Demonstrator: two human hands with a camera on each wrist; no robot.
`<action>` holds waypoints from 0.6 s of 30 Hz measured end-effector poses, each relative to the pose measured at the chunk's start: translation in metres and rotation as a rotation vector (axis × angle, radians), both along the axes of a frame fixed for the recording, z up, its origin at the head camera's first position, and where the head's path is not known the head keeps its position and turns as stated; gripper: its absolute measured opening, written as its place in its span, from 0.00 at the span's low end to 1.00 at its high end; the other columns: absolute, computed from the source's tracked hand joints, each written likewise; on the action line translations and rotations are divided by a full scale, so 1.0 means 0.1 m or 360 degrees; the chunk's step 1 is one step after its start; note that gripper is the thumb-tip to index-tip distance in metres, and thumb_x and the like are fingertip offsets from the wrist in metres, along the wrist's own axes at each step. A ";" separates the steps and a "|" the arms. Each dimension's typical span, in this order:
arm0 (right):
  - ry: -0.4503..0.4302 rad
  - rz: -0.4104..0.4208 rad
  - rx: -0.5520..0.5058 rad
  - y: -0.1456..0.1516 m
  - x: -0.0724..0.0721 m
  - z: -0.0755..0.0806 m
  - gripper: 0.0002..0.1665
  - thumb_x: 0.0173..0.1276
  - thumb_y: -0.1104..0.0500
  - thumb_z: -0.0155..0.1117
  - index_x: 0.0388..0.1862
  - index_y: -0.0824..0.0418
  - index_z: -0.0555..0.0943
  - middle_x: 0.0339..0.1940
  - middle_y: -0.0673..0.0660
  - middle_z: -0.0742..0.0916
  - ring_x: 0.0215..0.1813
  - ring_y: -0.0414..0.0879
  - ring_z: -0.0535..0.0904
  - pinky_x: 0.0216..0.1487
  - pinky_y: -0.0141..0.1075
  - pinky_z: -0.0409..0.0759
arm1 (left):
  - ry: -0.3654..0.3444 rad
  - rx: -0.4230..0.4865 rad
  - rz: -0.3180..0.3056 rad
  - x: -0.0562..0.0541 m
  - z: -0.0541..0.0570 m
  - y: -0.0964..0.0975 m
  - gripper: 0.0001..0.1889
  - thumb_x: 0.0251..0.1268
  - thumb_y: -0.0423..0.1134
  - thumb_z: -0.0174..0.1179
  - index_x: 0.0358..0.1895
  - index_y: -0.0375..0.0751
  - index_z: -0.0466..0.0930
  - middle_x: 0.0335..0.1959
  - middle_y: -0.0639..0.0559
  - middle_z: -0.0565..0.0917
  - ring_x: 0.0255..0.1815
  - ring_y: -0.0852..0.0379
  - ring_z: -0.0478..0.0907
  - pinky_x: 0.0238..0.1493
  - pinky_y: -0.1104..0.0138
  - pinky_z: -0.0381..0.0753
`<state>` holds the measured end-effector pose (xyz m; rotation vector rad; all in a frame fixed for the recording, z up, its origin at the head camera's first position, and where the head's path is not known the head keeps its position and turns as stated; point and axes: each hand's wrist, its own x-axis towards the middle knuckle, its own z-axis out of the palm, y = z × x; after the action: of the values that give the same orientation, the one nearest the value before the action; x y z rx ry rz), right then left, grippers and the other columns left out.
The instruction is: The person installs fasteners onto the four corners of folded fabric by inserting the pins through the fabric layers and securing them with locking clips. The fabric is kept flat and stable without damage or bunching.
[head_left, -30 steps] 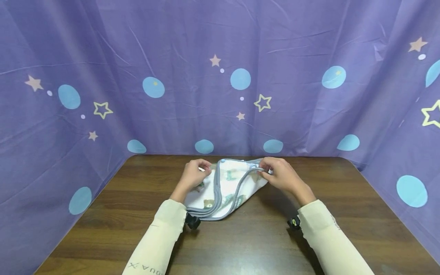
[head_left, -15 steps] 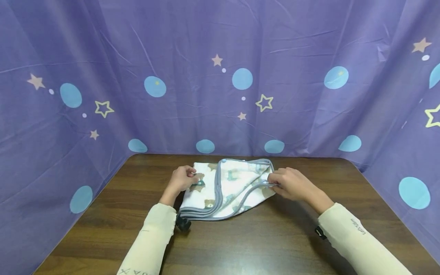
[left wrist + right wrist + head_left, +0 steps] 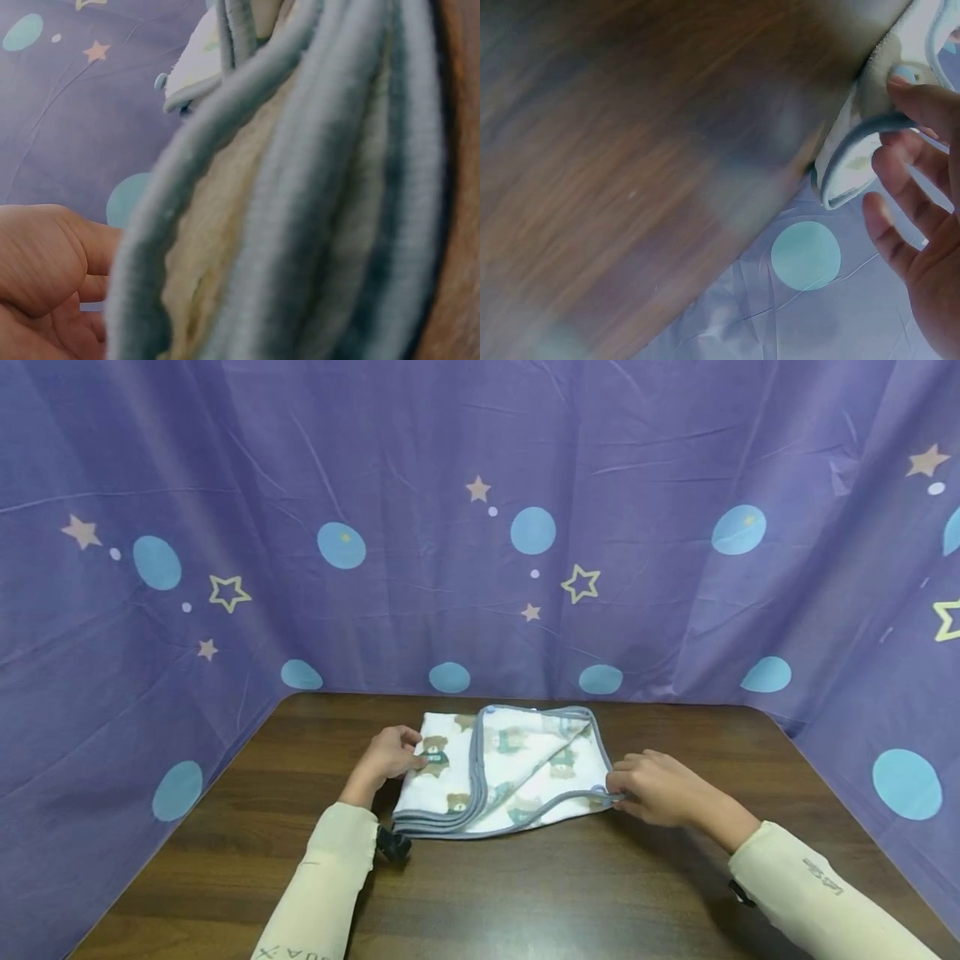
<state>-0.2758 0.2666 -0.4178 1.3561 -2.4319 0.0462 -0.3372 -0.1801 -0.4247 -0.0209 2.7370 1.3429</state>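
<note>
A folded white fleece blanket with brown bears in green and grey-blue trim lies at the far middle of the table. My right hand pinches its near right corner by a round blue snap. In the right wrist view, thumb and index finger of the right hand meet at the trim while the other fingers spread loosely. My left hand is at the blanket's left edge, thumb tip touching the cloth, fingers loosely bent. Stacked layers of trim fill much of the left wrist view, hiding the left fingertips.
The brown wooden table extends toward me and to both sides. Behind its far edge hangs a purple curtain with stars and blue dots, which also runs along the left and right. A dark wrist camera sits under the left cuff.
My right hand has drawn the blanket's corner toward me and to the right, so the top layer lies flatter and wider. My left hand has shifted left to the blanket's edge.
</note>
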 end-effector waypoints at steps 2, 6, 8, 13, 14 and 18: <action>-0.0044 -0.0017 0.0059 0.03 0.03 0.00 0.19 0.55 0.55 0.81 0.27 0.46 0.75 0.25 0.38 0.76 0.31 0.35 0.68 0.32 0.33 0.65 | -0.0013 0.0028 -0.0005 0.00 0.01 0.00 0.24 0.59 0.26 0.70 0.60 0.30 0.77 0.51 0.34 0.79 0.47 0.45 0.79 0.36 0.61 0.86; -0.0164 -0.0036 0.0185 0.07 0.09 0.03 0.11 0.57 0.52 0.80 0.29 0.43 0.82 0.29 0.37 0.80 0.35 0.38 0.75 0.34 0.38 0.72 | -0.0036 0.0053 -0.0008 0.01 0.03 0.00 0.25 0.58 0.24 0.69 0.61 0.30 0.77 0.51 0.34 0.79 0.45 0.46 0.78 0.35 0.61 0.86; -0.0253 -0.0049 0.0244 0.09 0.11 0.05 0.08 0.57 0.52 0.79 0.31 0.42 0.85 0.31 0.36 0.82 0.37 0.39 0.77 0.35 0.41 0.74 | -0.0040 0.0055 -0.0012 0.01 0.03 0.00 0.25 0.58 0.23 0.69 0.61 0.30 0.77 0.51 0.34 0.79 0.44 0.47 0.78 0.35 0.62 0.85; -0.0446 -0.0095 0.0285 0.07 0.10 0.17 0.05 0.61 0.55 0.74 0.33 0.42 0.89 0.33 0.35 0.84 0.34 0.34 0.77 0.34 0.39 0.77 | -0.0039 0.0038 -0.0018 0.01 0.02 -0.01 0.25 0.58 0.23 0.69 0.60 0.30 0.77 0.49 0.35 0.80 0.41 0.49 0.78 0.32 0.63 0.84; -0.0458 -0.0097 0.0262 0.06 0.09 0.20 0.05 0.62 0.56 0.74 0.31 0.42 0.88 0.32 0.35 0.83 0.32 0.33 0.76 0.32 0.37 0.77 | -0.0038 0.0033 -0.0018 0.02 0.02 -0.01 0.25 0.58 0.23 0.69 0.60 0.31 0.77 0.49 0.36 0.80 0.40 0.49 0.78 0.31 0.64 0.83; -0.0426 -0.0110 0.0145 -0.02 0.00 0.30 0.14 0.64 0.58 0.71 0.23 0.43 0.80 0.25 0.36 0.77 0.27 0.31 0.68 0.27 0.31 0.68 | -0.0031 0.0025 -0.0021 0.01 0.02 -0.01 0.24 0.57 0.23 0.69 0.59 0.31 0.78 0.47 0.37 0.80 0.39 0.50 0.77 0.30 0.65 0.81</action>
<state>-0.2762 0.2642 -0.3882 1.3807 -2.7311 0.1075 -0.3360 -0.1812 -0.4231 -0.0151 2.7061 1.3532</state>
